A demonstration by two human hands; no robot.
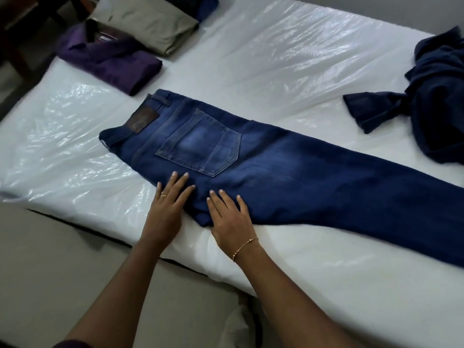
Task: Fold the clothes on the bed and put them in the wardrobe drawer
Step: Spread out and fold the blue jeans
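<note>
While jeans (251,159) cover the bed (288,59), both hands press flat.

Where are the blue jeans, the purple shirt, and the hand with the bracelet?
blue jeans (263,169), head view, on the thigh beside the back pocket.
purple shirt (113,62), head view, middle of the folded front.
right hand (229,219), head view, back of the hand.

Bare bed (263,59) lies between jeans (276,167), purple shirt (110,61) and crumpled navy garment (431,101)
</note>
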